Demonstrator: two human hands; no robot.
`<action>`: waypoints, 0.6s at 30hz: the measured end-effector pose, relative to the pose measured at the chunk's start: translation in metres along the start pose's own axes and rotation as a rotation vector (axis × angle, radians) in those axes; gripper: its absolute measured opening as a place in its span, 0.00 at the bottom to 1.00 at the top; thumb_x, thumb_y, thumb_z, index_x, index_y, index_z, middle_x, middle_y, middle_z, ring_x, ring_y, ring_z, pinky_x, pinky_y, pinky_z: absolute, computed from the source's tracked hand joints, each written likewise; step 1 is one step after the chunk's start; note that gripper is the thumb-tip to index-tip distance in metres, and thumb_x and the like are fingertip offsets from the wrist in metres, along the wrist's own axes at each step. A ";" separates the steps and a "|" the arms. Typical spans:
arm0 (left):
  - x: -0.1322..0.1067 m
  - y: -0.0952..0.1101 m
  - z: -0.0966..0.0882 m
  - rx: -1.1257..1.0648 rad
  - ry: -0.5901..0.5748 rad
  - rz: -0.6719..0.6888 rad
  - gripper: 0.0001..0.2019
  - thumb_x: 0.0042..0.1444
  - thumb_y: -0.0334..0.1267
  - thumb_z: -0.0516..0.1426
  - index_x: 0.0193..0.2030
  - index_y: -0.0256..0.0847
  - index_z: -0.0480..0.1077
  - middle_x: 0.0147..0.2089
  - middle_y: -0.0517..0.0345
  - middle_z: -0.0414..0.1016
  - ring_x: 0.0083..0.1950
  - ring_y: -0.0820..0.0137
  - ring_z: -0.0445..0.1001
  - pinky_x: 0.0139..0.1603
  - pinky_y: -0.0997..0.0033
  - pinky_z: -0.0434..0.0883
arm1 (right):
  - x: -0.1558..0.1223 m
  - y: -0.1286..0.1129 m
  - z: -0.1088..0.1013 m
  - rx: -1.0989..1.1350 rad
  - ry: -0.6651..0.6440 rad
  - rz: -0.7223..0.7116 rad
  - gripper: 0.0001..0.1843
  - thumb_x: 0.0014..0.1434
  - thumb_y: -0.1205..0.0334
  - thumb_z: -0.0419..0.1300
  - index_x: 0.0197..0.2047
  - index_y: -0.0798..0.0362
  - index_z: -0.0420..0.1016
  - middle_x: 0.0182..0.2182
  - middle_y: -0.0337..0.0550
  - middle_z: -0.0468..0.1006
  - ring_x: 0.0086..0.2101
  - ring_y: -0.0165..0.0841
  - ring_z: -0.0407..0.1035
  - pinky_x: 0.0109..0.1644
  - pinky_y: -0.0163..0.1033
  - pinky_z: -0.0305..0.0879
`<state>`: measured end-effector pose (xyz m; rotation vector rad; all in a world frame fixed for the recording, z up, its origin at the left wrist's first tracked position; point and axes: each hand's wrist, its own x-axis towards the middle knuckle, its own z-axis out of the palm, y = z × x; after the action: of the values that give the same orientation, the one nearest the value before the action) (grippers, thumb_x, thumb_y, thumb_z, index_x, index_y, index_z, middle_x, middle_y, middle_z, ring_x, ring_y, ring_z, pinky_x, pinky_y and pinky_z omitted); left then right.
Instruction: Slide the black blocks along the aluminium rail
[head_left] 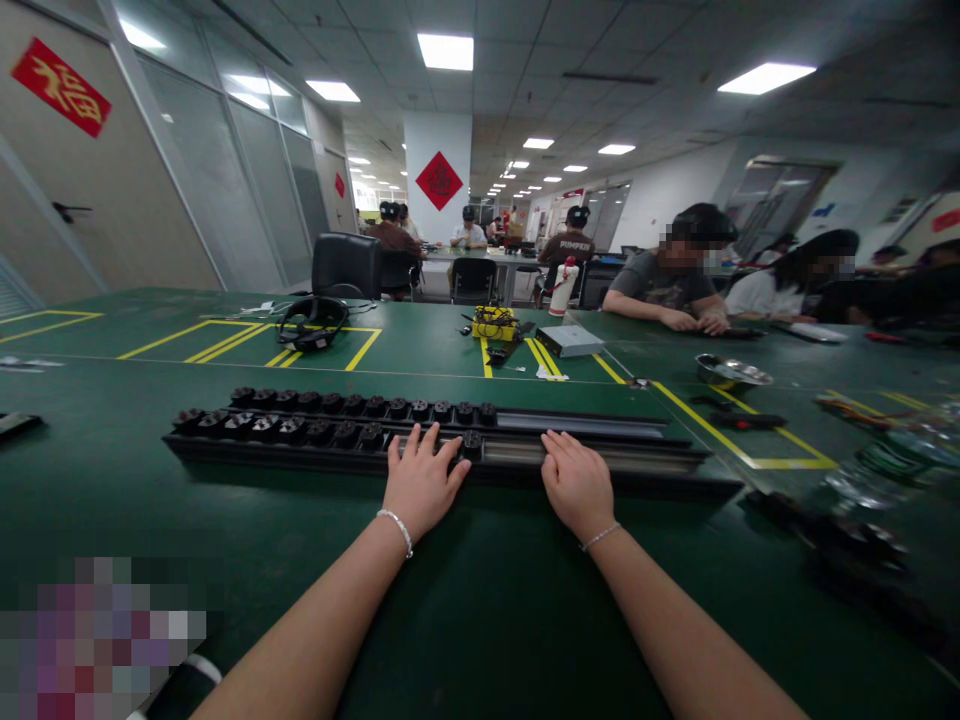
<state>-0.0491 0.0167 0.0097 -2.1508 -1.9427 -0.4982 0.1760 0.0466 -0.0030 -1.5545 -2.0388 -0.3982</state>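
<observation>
Two long black track rails (600,480) lie side by side across the green table, with a row of black socket modules (291,430) seated in their left halves. My left hand (421,478) rests on the nearer rail, fingers spread, its thumb and index finger beside a single socket module (472,445). Whether they touch it I cannot tell. Farther right, my right hand (579,482) lies over the same rail, fingers stretched out and close together. A bare metal-coloured channel (512,451) shows between the two hands.
Loose black modules (862,540) lie at the right, near a plastic bottle (900,460) and a metal bowl (733,372). Beyond the rails are a black headset (313,322), a yellow object with cables (493,322) and a grey box (570,341). A person (675,275) sits across the table.
</observation>
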 end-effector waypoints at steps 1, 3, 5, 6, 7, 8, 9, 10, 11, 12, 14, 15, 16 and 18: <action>0.000 0.000 0.000 -0.001 0.002 0.001 0.23 0.58 0.53 0.40 0.55 0.54 0.62 0.63 0.55 0.57 0.64 0.56 0.51 0.60 0.45 0.48 | 0.000 0.000 0.000 -0.001 0.000 0.000 0.20 0.57 0.65 0.45 0.49 0.55 0.71 0.50 0.44 0.72 0.51 0.35 0.62 0.51 0.42 0.55; 0.000 0.000 0.001 -0.001 0.001 0.001 0.23 0.58 0.54 0.39 0.56 0.54 0.61 0.63 0.55 0.57 0.64 0.56 0.51 0.60 0.45 0.48 | 0.000 0.000 0.000 -0.001 0.006 -0.002 0.20 0.57 0.65 0.45 0.49 0.55 0.71 0.49 0.44 0.72 0.51 0.35 0.63 0.51 0.42 0.55; 0.000 -0.001 0.001 -0.002 -0.008 -0.001 0.23 0.58 0.54 0.40 0.56 0.54 0.61 0.63 0.54 0.57 0.64 0.56 0.50 0.60 0.45 0.48 | 0.000 0.000 0.000 0.001 0.013 -0.006 0.20 0.57 0.65 0.45 0.49 0.54 0.72 0.49 0.44 0.72 0.51 0.35 0.63 0.51 0.42 0.56; 0.000 -0.001 0.000 -0.003 -0.011 -0.001 0.23 0.58 0.54 0.40 0.56 0.54 0.61 0.63 0.54 0.57 0.64 0.56 0.50 0.60 0.45 0.48 | 0.000 0.000 0.000 0.002 0.015 -0.006 0.20 0.57 0.65 0.45 0.49 0.54 0.72 0.49 0.45 0.72 0.51 0.35 0.63 0.51 0.42 0.56; 0.000 -0.001 0.000 -0.004 -0.013 0.000 0.23 0.58 0.54 0.39 0.56 0.54 0.61 0.63 0.54 0.57 0.64 0.56 0.50 0.60 0.45 0.48 | 0.000 0.000 0.000 0.003 0.014 -0.006 0.21 0.57 0.65 0.45 0.49 0.54 0.72 0.49 0.45 0.72 0.51 0.35 0.63 0.51 0.42 0.56; 0.000 -0.001 0.000 -0.006 -0.013 0.001 0.23 0.58 0.54 0.39 0.56 0.54 0.61 0.63 0.54 0.57 0.64 0.55 0.50 0.60 0.44 0.48 | 0.000 0.000 0.000 0.005 0.012 -0.007 0.21 0.57 0.65 0.45 0.49 0.54 0.71 0.49 0.45 0.72 0.51 0.35 0.63 0.51 0.42 0.56; 0.001 -0.001 0.000 -0.006 -0.012 0.001 0.23 0.58 0.54 0.39 0.56 0.54 0.61 0.63 0.54 0.57 0.64 0.55 0.50 0.60 0.44 0.48 | 0.000 0.001 0.000 0.006 0.010 -0.008 0.21 0.57 0.65 0.45 0.49 0.54 0.71 0.49 0.45 0.72 0.51 0.35 0.63 0.51 0.42 0.56; 0.001 0.000 0.000 -0.007 -0.012 0.000 0.23 0.58 0.54 0.39 0.56 0.54 0.61 0.63 0.54 0.57 0.64 0.55 0.50 0.60 0.44 0.48 | 0.000 0.001 0.000 0.007 0.010 -0.009 0.21 0.57 0.65 0.45 0.49 0.54 0.71 0.49 0.44 0.72 0.51 0.35 0.63 0.51 0.42 0.56; 0.001 0.000 -0.001 -0.007 -0.013 -0.002 0.23 0.58 0.54 0.39 0.56 0.55 0.61 0.63 0.54 0.56 0.65 0.55 0.50 0.60 0.44 0.47 | 0.000 0.001 0.001 0.008 0.009 -0.009 0.21 0.57 0.65 0.45 0.49 0.54 0.71 0.49 0.45 0.72 0.51 0.35 0.63 0.51 0.42 0.56; 0.001 0.000 -0.001 -0.007 -0.016 -0.004 0.23 0.58 0.54 0.40 0.56 0.55 0.61 0.63 0.55 0.56 0.65 0.55 0.50 0.60 0.44 0.47 | 0.000 0.001 0.001 0.009 0.010 -0.010 0.21 0.57 0.65 0.45 0.50 0.54 0.71 0.49 0.45 0.72 0.51 0.35 0.63 0.51 0.42 0.56; 0.000 0.000 -0.001 -0.008 -0.023 -0.004 0.23 0.57 0.54 0.40 0.56 0.55 0.61 0.63 0.55 0.56 0.65 0.55 0.50 0.60 0.44 0.47 | 0.000 0.001 0.000 0.007 0.009 -0.010 0.21 0.57 0.64 0.45 0.50 0.54 0.71 0.49 0.45 0.72 0.51 0.35 0.62 0.52 0.42 0.55; 0.000 0.000 -0.001 -0.009 -0.027 -0.005 0.23 0.57 0.54 0.40 0.56 0.55 0.61 0.63 0.55 0.56 0.65 0.55 0.50 0.60 0.44 0.47 | -0.001 0.001 0.000 0.005 0.007 -0.009 0.21 0.57 0.64 0.45 0.50 0.54 0.71 0.49 0.44 0.72 0.51 0.35 0.62 0.52 0.42 0.55; 0.001 0.000 -0.001 -0.009 -0.030 -0.007 0.23 0.57 0.54 0.40 0.56 0.55 0.61 0.64 0.55 0.56 0.65 0.55 0.50 0.60 0.44 0.47 | -0.001 0.001 0.000 0.003 0.004 -0.007 0.21 0.58 0.64 0.44 0.50 0.54 0.71 0.49 0.44 0.72 0.52 0.35 0.62 0.52 0.42 0.55; 0.001 0.000 -0.001 -0.008 -0.036 -0.009 0.23 0.57 0.54 0.40 0.56 0.55 0.61 0.64 0.55 0.56 0.65 0.55 0.49 0.60 0.44 0.47 | -0.001 0.000 -0.001 0.001 -0.004 -0.002 0.21 0.58 0.64 0.44 0.50 0.54 0.71 0.50 0.44 0.71 0.52 0.35 0.62 0.52 0.42 0.55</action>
<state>-0.0491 0.0168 0.0112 -2.1720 -1.9729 -0.4726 0.1763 0.0456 -0.0026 -1.5533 -2.0434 -0.3955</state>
